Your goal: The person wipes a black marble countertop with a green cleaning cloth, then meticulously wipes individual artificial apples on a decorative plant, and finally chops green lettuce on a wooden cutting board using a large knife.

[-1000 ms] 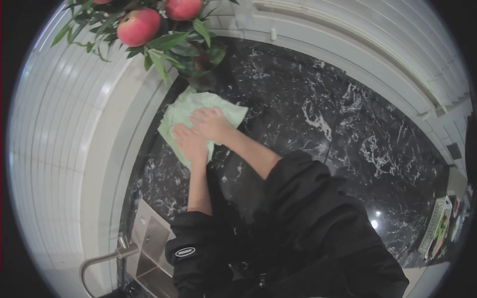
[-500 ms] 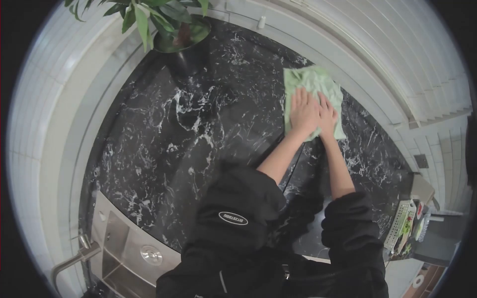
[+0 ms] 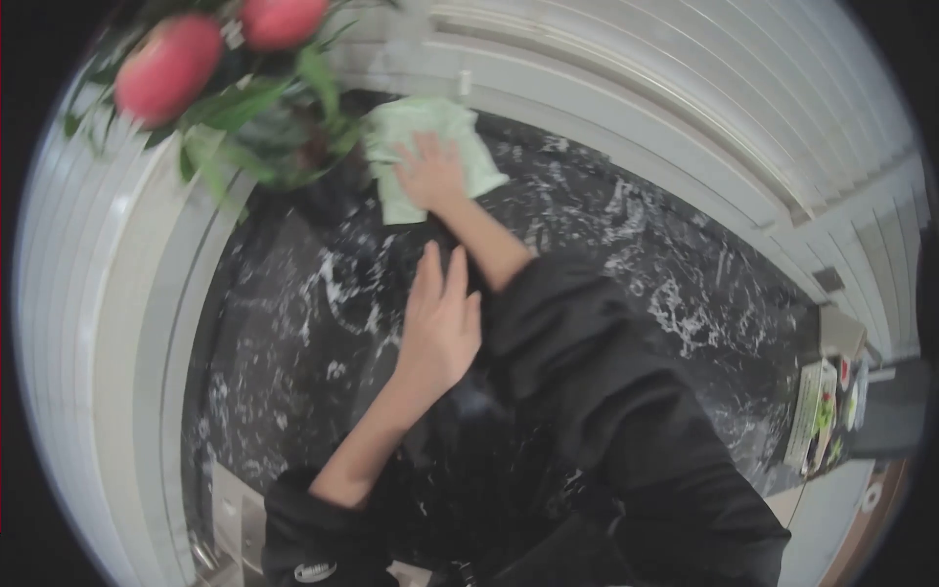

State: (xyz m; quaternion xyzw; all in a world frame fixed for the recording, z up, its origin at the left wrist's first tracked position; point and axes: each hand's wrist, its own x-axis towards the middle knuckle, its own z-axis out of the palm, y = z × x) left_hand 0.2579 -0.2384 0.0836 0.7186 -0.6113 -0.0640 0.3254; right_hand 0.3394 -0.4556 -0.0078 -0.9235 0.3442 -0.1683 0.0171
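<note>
A light green cloth [image 3: 479, 161] lies spread and wrinkled on the black marbled countertop [image 3: 665, 293], near its back edge and beside the potted plant [image 3: 284, 147]. My right hand [image 3: 432, 174] presses flat on the cloth with fingers spread. Nearer to me, my left hand [image 3: 440, 328] is held over the counter, apart from the cloth. Its fingers are stretched out and nothing is in them. Both forearms are bare below pushed-up black sleeves.
Red round shapes [image 3: 171, 67] sit among the plant's leaves at the upper left. A steel sink [image 3: 235, 519] is at the lower left. On the right stands a white basket [image 3: 808, 416] with colourful items. Window ledges and blinds [image 3: 724, 88] border the counter.
My right hand has carried the cloth leftward to the plant. My left hand has come off the cloth and back toward me. The view has shifted, showing more of the plant.
</note>
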